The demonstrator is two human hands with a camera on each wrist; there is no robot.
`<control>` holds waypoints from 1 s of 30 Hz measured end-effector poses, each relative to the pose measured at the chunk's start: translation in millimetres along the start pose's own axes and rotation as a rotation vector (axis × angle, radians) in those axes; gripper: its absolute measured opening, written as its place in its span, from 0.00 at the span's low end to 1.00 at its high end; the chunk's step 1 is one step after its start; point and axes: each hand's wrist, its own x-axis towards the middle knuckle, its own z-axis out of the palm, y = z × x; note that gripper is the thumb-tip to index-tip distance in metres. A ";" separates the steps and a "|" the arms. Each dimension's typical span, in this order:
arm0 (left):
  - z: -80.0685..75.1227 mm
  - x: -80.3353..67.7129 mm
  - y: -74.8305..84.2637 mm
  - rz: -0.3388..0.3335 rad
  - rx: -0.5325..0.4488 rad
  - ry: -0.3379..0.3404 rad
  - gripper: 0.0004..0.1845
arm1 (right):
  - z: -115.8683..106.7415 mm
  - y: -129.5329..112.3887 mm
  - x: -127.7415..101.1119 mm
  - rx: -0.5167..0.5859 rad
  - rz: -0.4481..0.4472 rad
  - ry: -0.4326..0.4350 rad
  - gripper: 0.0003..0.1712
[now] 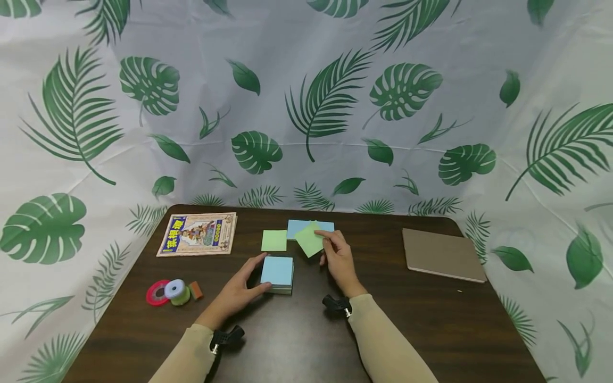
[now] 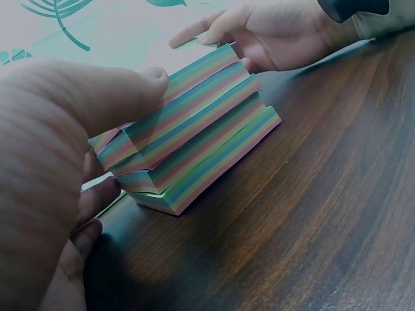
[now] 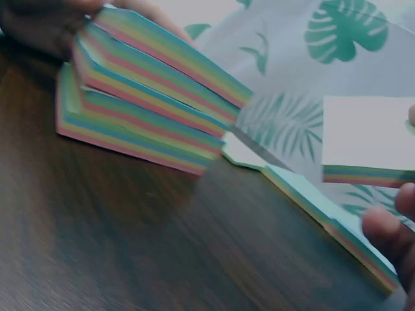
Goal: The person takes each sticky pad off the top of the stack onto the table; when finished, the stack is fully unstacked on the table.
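Note:
My left hand (image 1: 239,290) holds a stack of square sticky-note pads (image 1: 276,270) by its left side, thumb at the near edge and fingers at the far one. The top sheet is light blue; striped coloured edges show in the left wrist view, with the pads (image 2: 194,123) slightly out of line. My right hand (image 1: 341,260) pinches a light green sticky-note pad (image 1: 307,242) at its right side. That pad (image 3: 366,129) is raised and tilted, overlapping light blue pads (image 1: 294,227) lying behind it. A second green pad (image 1: 274,241) lies just behind the stack.
A printed booklet (image 1: 197,234) lies at the back left. Nearer on the left are a red tape ring (image 1: 154,300), a green spool with a pale top (image 1: 177,292) and a small brown block (image 1: 196,290). A grey-brown notebook (image 1: 442,254) lies on the right. Leaf-patterned cloth (image 1: 287,127) hangs behind the table.

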 end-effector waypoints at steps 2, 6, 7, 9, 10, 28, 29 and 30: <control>0.2 -1.0 0.1 -0.009 -0.003 -0.004 0.46 | -5.4 1.0 0.5 -0.033 -0.004 0.065 0.17; 0.4 -1.9 0.5 -0.011 -0.010 -0.007 0.46 | -18.9 4.2 2.9 -0.102 -0.017 0.249 0.15; 0.4 -1.9 0.5 -0.010 -0.011 -0.007 0.46 | -22.6 5.1 4.0 -0.122 -0.018 0.293 0.15; 0.4 -2.0 0.4 -0.007 -0.011 -0.005 0.46 | -29.6 7.2 6.1 -0.157 -0.018 0.366 0.14; 0.5 -2.0 0.1 -0.005 -0.009 -0.004 0.46 | -32.6 8.0 6.9 -0.170 -0.012 0.394 0.14; -0.6 -2.6 -0.2 0.007 -0.011 -0.009 0.46 | -47.2 13.2 8.2 -0.475 0.234 0.481 0.16; -0.8 -2.4 -0.1 0.005 -0.013 -0.010 0.46 | -46.9 13.3 8.4 -0.483 0.243 0.466 0.17; -0.9 -2.2 0.0 0.003 -0.013 -0.009 0.46 | -46.6 13.2 8.6 -0.488 0.246 0.454 0.17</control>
